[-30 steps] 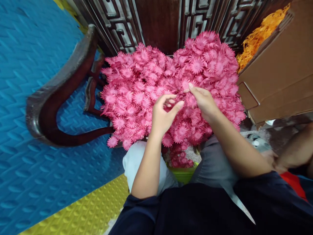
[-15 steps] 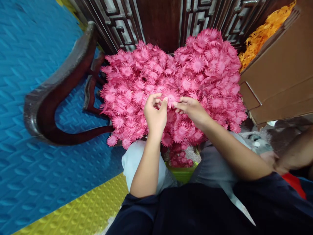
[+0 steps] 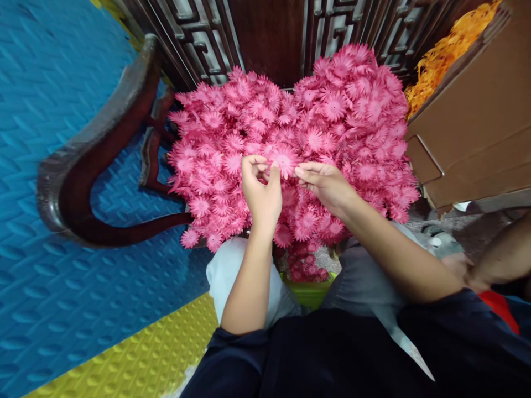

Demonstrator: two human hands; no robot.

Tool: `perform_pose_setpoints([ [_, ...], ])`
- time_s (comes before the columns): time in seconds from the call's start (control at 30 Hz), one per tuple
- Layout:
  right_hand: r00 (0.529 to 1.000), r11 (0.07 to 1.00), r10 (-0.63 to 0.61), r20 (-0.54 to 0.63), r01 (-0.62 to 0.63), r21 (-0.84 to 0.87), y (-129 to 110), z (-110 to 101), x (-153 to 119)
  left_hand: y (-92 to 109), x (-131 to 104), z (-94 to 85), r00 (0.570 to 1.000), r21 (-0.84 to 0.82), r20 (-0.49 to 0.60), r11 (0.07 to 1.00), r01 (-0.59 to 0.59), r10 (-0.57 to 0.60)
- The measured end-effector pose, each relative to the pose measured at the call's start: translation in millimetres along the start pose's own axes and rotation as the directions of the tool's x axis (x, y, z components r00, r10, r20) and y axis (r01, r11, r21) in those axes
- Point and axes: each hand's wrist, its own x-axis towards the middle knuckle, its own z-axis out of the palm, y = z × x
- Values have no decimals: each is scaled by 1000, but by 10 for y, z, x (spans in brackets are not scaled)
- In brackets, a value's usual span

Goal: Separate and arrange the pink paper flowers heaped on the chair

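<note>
Between my two hands is a pink artificial flower head [image 3: 284,160] with many narrow petals, facing up. My left hand [image 3: 262,190] is closed on its left edge, thumb on top. On the opposite side, my right hand [image 3: 323,182] pinches the petals at the right edge with thumb and fingertips. Beneath and beyond both hands spreads a large heap of similar pink flower heads [image 3: 357,138]. The seat or surface under the heap is hidden.
A dark curved wooden armrest [image 3: 99,132] stands at left above blue textured matting [image 3: 37,293]. Carved dark wood panels [image 3: 271,38] rise behind the heap. At right is a cardboard box [image 3: 473,110] near orange flowers [image 3: 452,50]. Another person's arm [image 3: 504,251] shows at lower right.
The flower head between my hands has shifted slightly left. My right thumb and fingers have drawn closer together at its right edge. The heap looks unchanged.
</note>
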Motion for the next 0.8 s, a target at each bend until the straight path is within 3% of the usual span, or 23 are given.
perform_pose_setpoints([
  [0.17,993,994,-110,-51,108,-33,-17,12,-7,74,-34,-27,980,264,-55,949,-171,192],
  [0.3,988,988,-148,-49,146,-43,-49,-15,-7,147,-54,-33,958,340,80,896,-287,277],
  [0.43,978,973,-210,16,210,-97,-58,-51,8,110,-32,-9,959,225,122,934,-278,256],
  [0.6,931,917,-360,64,366,-161,-33,-67,28,18,30,-9,975,-6,156,987,-158,157],
  [0.8,935,922,-341,99,353,-156,-59,-63,29,-60,83,-8,980,-249,189,968,-16,65],
])
